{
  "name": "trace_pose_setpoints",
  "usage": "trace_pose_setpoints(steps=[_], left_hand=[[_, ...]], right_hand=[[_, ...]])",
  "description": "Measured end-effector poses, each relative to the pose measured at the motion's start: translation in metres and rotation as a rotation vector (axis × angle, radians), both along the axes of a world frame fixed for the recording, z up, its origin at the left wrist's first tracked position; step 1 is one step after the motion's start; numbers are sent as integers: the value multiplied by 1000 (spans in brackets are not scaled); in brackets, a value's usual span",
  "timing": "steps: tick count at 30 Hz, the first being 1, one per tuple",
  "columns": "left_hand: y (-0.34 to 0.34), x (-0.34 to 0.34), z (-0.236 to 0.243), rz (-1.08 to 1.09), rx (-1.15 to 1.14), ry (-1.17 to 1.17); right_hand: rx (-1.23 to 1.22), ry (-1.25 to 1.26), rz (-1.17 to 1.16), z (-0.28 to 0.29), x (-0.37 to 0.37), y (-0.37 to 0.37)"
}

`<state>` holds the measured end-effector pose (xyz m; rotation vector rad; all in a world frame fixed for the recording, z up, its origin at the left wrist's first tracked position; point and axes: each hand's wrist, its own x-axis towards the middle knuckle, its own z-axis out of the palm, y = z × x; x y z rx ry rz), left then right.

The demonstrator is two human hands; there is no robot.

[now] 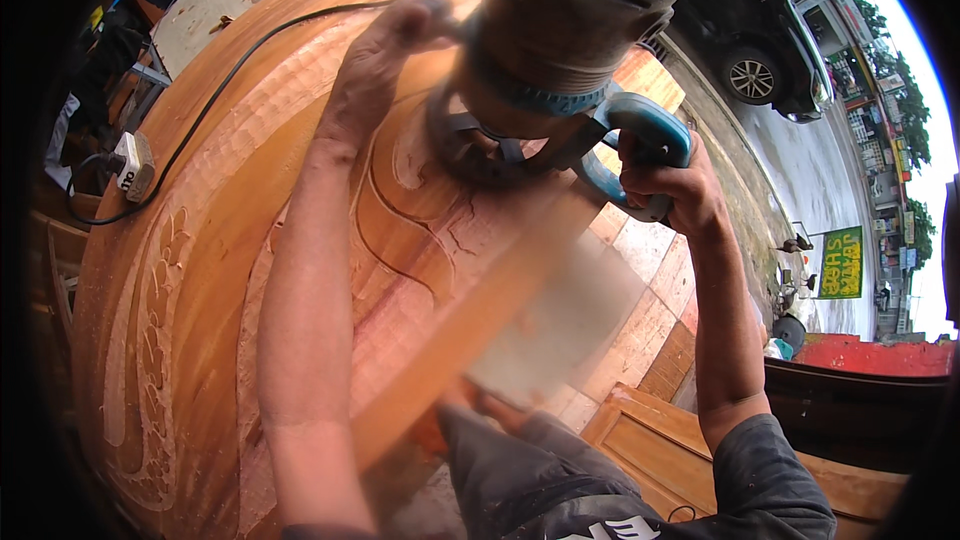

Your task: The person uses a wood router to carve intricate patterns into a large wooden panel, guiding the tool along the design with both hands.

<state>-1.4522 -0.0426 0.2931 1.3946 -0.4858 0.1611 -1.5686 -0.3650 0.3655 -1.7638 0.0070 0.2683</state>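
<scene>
A wood router with a dark, dusty motor body and teal trim stands on a large carved wooden panel. My right hand is wrapped round its teal and black loop handle. On the other side, my left hand grips the router, its fingers blurred and partly hidden behind the body. The round base sits near the panel's right edge, beside a curved carved groove. The cutter cannot be made out. Scrolls and rows of leaf-like carving run along the panel's left part.
A black cord crosses the panel to a white power socket block at its left edge. Pale dust blurs the tiled floor below. A framed wooden door panel lies at lower right. A dark car stands beyond.
</scene>
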Motion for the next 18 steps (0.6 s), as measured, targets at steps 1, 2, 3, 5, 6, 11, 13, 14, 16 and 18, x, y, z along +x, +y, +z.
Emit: trace_pose_setpoints(steps=[1, 2, 3, 5, 6, 11, 13, 14, 16, 18], left_hand=[[0, 0, 0, -2, -5, -10], [0, 1, -1, -4, -10, -19], [0, 1, -1, -13, -2, -10], [-2, 3, -3, -31, 11, 10], [-3, 4, -4, -28, 1, 17], [-2, 6, -8, 15, 8, 30], [-2, 6, -7, 8, 9, -3], [-2, 7, -7, 5, 11, -19], [-1, 8, -7, 18, 3, -35], [1, 9, -7, 39, -4, -57]], right_hand=[[3, -2, 2, -1, 0, -1], [7, -3, 4, -1, 0, -1], [10, -5, 7, -1, 1, -1], [50, -18, -2, -3, 1, -4], [70, -24, -6, -4, 1, -4], [35, -30, 5, -5, 4, -3], [22, -30, 17, -4, 7, -3], [13, -34, 27, -4, 9, -3], [1, -41, 48, -3, 12, -2], [-6, -46, 67, -2, 15, 0]])
